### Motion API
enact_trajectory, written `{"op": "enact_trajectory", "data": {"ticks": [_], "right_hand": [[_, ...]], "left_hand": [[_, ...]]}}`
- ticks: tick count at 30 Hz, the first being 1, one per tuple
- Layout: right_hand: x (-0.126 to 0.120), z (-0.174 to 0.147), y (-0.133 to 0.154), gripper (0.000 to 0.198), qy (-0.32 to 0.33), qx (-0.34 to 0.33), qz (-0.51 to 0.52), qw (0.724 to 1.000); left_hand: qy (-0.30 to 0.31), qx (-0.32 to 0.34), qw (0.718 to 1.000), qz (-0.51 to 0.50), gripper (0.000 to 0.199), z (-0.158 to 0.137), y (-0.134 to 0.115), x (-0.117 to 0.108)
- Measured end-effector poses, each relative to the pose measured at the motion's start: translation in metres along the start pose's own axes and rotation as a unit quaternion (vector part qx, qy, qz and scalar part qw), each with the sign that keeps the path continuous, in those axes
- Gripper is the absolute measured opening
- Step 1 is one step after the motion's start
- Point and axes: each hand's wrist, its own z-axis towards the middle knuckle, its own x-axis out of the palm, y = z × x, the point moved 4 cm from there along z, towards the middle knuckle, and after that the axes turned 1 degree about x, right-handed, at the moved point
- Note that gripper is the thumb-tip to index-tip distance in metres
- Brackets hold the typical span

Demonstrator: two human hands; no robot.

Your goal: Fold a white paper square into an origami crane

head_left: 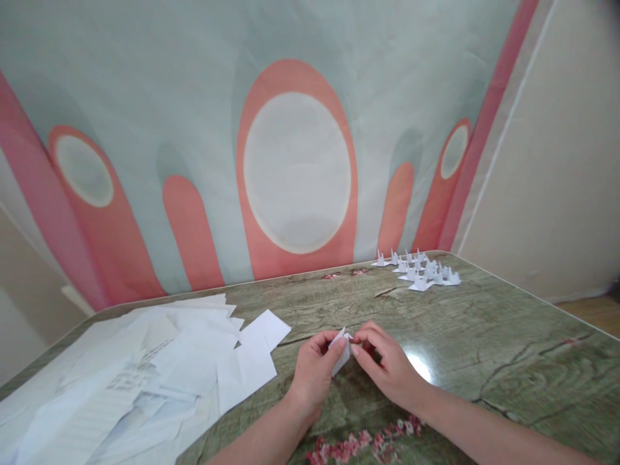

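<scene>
Near the front middle of the table, a small folded white paper crane point(341, 361) is held up between my hands. My left hand point(317, 365) grips its body, with the thumb on the near face and the fingers behind. At its right side, my right hand point(380, 358) pinches a thin pointed tip of the crane between thumb and forefinger. The fingers cover part of the paper, so its whole shape does not show. Several finished white paper cranes point(421, 283) stand grouped at the far right of the table.
A wide heap of loose white paper sheets point(194, 349), some printed, covers the table's left side. The wood-patterned tabletop point(484, 336) has printed pink flowers near its front. Behind it hangs a green and coral patterned backdrop point(203, 84), with a beige wall point(557, 161) to the right.
</scene>
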Motion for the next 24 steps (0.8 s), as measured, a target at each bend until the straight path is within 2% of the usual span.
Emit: {"op": "enact_trajectory", "data": {"ticks": [7, 14, 24], "right_hand": [[0.0086, -0.0022, -0.0023, 0.01, 0.04, -0.001, -0.017, 0.999], [0.0018, 0.002, -0.0043, 0.022, 0.001, 0.022, 0.025, 0.999], [0.0012, 0.0024, -0.008, 0.022, 0.004, 0.04, 0.064, 0.997]], "left_hand": [[0.024, 0.045, 0.999, 0.014, 0.025, -0.003, -0.0073, 0.0012], [0.043, 0.026, 0.999, -0.011, 0.037, -0.0001, -0.0052, 0.0038], [0.017, 0.026, 0.999, 0.001, 0.032, -0.0002, -0.0032, 0.001]]}}
